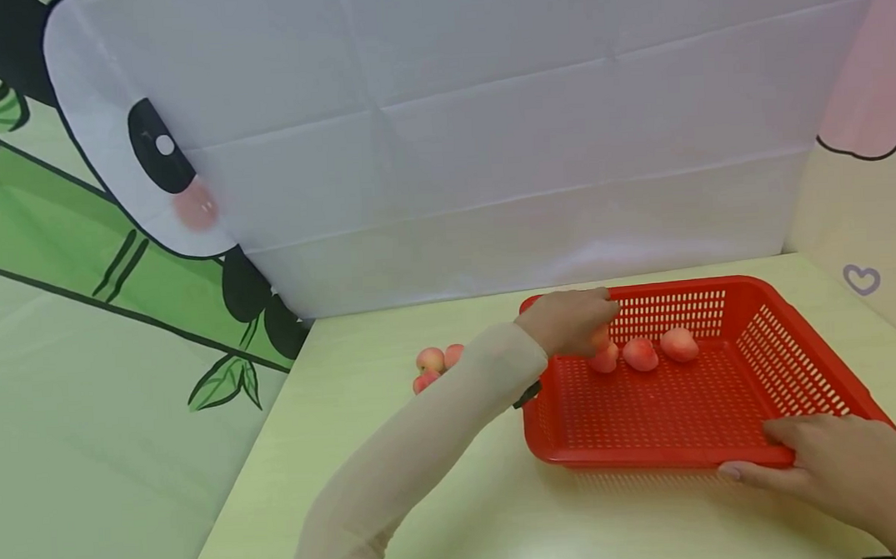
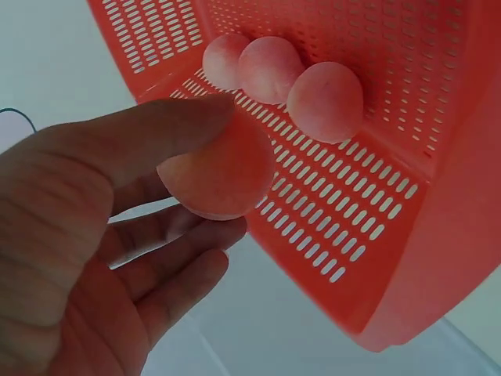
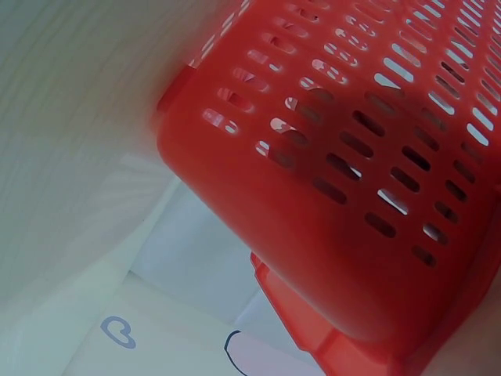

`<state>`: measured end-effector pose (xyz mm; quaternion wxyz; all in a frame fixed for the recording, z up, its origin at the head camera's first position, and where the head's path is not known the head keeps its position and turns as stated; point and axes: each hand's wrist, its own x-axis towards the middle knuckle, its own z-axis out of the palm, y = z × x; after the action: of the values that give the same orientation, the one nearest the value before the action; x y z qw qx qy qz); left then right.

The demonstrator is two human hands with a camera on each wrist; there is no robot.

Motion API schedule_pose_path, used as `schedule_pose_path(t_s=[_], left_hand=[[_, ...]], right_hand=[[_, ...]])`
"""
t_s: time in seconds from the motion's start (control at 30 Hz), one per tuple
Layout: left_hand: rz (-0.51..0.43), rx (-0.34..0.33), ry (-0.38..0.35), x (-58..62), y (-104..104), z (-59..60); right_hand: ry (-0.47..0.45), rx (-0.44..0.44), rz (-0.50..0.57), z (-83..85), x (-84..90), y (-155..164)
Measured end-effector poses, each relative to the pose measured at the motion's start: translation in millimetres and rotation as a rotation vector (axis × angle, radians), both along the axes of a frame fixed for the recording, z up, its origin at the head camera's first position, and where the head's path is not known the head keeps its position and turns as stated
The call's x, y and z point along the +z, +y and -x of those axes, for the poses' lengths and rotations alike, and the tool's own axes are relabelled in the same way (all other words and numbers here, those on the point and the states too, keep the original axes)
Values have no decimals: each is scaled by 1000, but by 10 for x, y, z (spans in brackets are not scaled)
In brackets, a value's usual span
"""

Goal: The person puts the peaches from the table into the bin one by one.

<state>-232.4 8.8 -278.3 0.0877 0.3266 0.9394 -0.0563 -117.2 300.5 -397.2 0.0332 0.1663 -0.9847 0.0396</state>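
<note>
My left hand (image 1: 572, 320) is over the far-left side of a red plastic basket (image 1: 654, 454). Between its thumb and fingers it holds a pinkish-orange peach (image 2: 223, 172), mostly hidden behind the hand in the head view. Inside the basket, three more peaches (image 1: 641, 354) lie in a row near the slotted far wall. At the basket's near-right corner my right hand (image 1: 850, 466) grips the rim, thumb along the outside and fingers over the edge. The right wrist view is filled mostly by the basket's slotted outer side (image 3: 313, 204).
Several loose peaches (image 1: 430, 360) sit on the pale table (image 1: 361, 358) left of the basket, partly covered by my left sleeve (image 1: 425, 447). Behind the table hangs a printed cloth (image 1: 487, 144) with a panda, and a pale wall with a heart print (image 1: 861, 278) stands at the right.
</note>
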Motion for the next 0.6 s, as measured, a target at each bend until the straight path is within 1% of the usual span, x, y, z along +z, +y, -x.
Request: schedule_pose_path(t_s=[0.17,0.23,0.37,0.5,0.53,0.6], left_hand=[[90,1,17,-44,57,-20],[124,15,16,-60,89,-34],[163,57,3,-100,142,-68],[202,53,31,-138,169,-112],[203,55,33,-146,173,-124],[189,78,12,-151,178,-146]], right_hand=[[-15,2,-1,-1,-3,-1],[-12,4,1,-3,-1,0],[-5,10,5,-12,0,2],[4,12,11,-20,2,1],[8,13,12,-21,4,2],[15,16,16,-23,4,3]])
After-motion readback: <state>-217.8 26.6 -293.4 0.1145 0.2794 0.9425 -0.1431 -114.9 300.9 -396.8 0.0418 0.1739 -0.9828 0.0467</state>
